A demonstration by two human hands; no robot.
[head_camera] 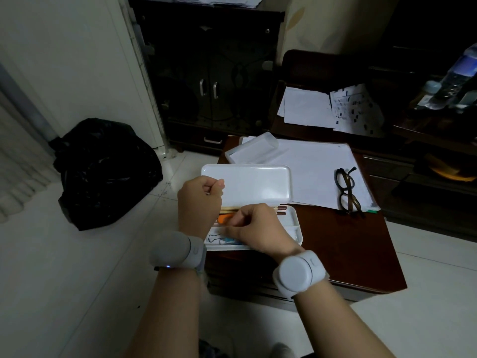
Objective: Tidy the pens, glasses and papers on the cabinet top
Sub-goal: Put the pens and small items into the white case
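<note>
The right hand [254,229] pinches something unclear inside the open pencil case [291,223], apparently packing pens, beside the left hand [198,200] curled into a fist.

**Count around the open pencil case**

I am counting one open white pencil case [258,187] on the cabinet top, and one pair of glasses [347,191] lying to its right. Beyond the case I am seeing one clear plastic box [254,148] and two paper piles [309,164] [327,109]. Two hands [200,200] [254,228] are hovering over the case.
</note>
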